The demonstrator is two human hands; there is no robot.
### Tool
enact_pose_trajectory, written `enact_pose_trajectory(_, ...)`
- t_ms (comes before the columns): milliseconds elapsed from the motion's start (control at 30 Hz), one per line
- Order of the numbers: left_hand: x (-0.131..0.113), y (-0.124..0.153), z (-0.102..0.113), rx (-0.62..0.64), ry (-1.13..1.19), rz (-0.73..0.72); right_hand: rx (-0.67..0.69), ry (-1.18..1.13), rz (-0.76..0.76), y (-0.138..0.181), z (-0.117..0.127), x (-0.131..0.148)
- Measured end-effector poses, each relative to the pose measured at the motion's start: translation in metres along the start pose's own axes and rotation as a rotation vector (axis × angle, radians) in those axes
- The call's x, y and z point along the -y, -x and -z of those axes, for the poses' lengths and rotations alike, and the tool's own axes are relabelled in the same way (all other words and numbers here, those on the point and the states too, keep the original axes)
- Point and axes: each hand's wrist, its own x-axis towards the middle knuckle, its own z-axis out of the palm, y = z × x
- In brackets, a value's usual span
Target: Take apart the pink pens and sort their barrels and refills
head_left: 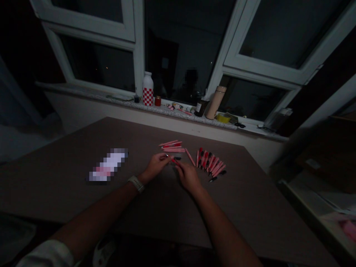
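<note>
A slim red pen [174,161] is held between my two hands above the table. My left hand [157,164], with a pale watch on its wrist, pinches the pen's left end. At the other end, the fingers of my right hand [189,176] are closed on it. A short black piece [177,158], perhaps a cap, shows just behind the pen. Beyond my hands lies a small pile of pink pencils [174,150] with some red among them. To the right, pink pencils and red-and-black pens [206,160] are fanned out in a row. One pink pencil [190,157] lies between the groups.
On the brown table [116,218], a lit phone [108,165] lies to the left. Along the windowsill stand a red-and-white checked bottle [148,91], a small red jar [157,101], a dark container [200,107] and a tan flask [216,102]. A black-tipped piece [213,179] lies near the fan.
</note>
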Motion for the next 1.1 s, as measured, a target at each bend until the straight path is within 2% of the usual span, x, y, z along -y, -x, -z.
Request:
enact_pose_trajectory(133, 0.007, 0.000, -0.003, 0.015, -0.085, -0.018, -0.007, -0.106, -0.072, 0.003, -0.007, 0.000)
enact_pose_trajectory(300, 0.009, 0.000, 0.000, 0.026, -0.120, -0.032, -0.015, -0.217, -0.082, 0.004, -0.007, -0.002)
enact_pose_trajectory(500, 0.007, 0.000, -0.001, 0.058, -0.057, -0.017, -0.045, -0.262, -0.060, 0.006, -0.006, 0.000)
enact_pose_trajectory(667, 0.002, 0.001, -0.001, 0.091, -0.017, -0.024, -0.067, -0.387, -0.088, 0.005, -0.008, 0.005)
enact_pose_trajectory(833, 0.001, 0.004, -0.003, 0.159, 0.032, 0.036, -0.066, -0.519, -0.081, 0.004, -0.012, 0.006)
enact_pose_trajectory(1100, 0.000, 0.006, -0.005, 0.182, 0.119, 0.050, -0.032, -0.762, -0.184, 0.003, -0.025, -0.001)
